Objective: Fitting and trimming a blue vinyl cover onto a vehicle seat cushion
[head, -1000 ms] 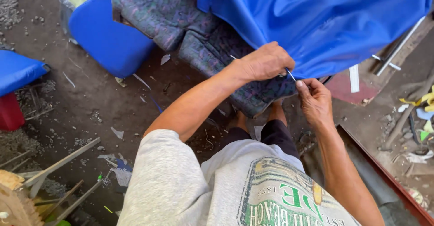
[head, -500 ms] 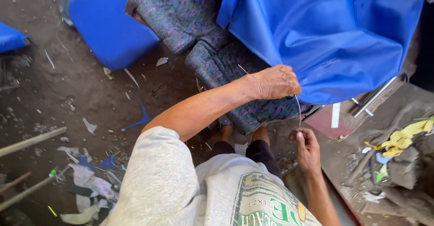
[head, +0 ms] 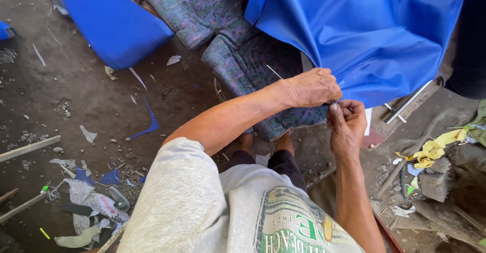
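Left of the blue cover [head: 385, 35], a patterned seat cushion [head: 238, 55] lies on the dirt floor [head: 76, 106], its long axis running from upper left down toward the person's feet. Further left of the cover sits a blue seat shell [head: 109, 22]. At the cover's lower edge, the left hand [head: 311, 87] is closed, knuckles up, pinching the hem where cover meets cushion. A thin pale thread or needle [head: 274, 71] slants up-left from behind this hand; which it is, I cannot tell. Just right of the left hand and touching it, the right hand [head: 348, 121] is also closed, fingertips pinched on something too small to make out at the same hem. Both hands are equally near the hem. Right of the cover's lower corner lies a metal bar [head: 407, 102].
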